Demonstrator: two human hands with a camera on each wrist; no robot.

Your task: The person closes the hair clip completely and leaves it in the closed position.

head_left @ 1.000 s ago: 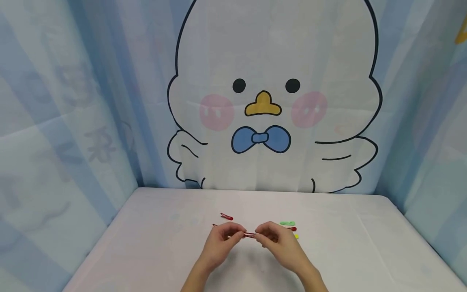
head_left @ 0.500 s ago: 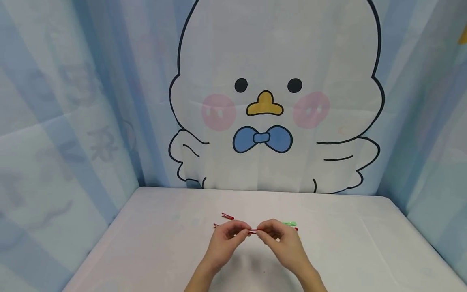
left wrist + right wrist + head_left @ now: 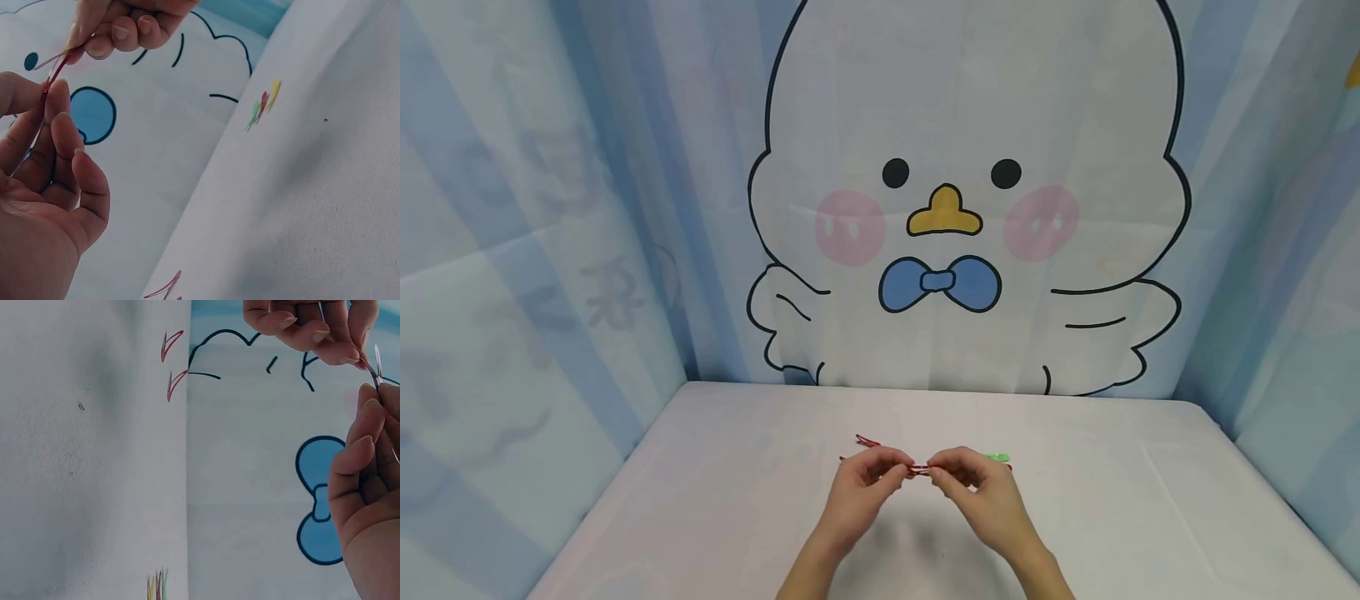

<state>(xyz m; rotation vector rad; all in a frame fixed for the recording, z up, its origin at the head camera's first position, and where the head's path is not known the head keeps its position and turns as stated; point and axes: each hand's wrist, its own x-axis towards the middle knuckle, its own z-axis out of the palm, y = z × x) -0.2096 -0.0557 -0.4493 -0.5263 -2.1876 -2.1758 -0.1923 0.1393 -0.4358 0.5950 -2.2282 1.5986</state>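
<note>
A red snap hair clip [image 3: 919, 471] is held level above the table between my two hands. My left hand [image 3: 863, 492] pinches one end between thumb and fingers. My right hand [image 3: 985, 500] pinches the other end, its fingertips close to the left ones. In the left wrist view the clip [image 3: 57, 70] shows its two arms spread apart. Behind my left hand lie two more red clips, one red clip [image 3: 172, 345] and another red clip [image 3: 177, 386], both with arms spread. Beyond my right hand is a green clip [image 3: 997, 457], partly hidden.
Next to the green clip lie a red clip [image 3: 262, 106] and a yellow clip [image 3: 274, 95], side by side and looking flat. The white table [image 3: 1120, 500] ends at a curtain [image 3: 940, 350] printed with a cartoon duck. Curtains also stand at both sides.
Both hands have shifted slightly right and farther from me, the clip still pinched between them. They cover more of the clips on the table.
</note>
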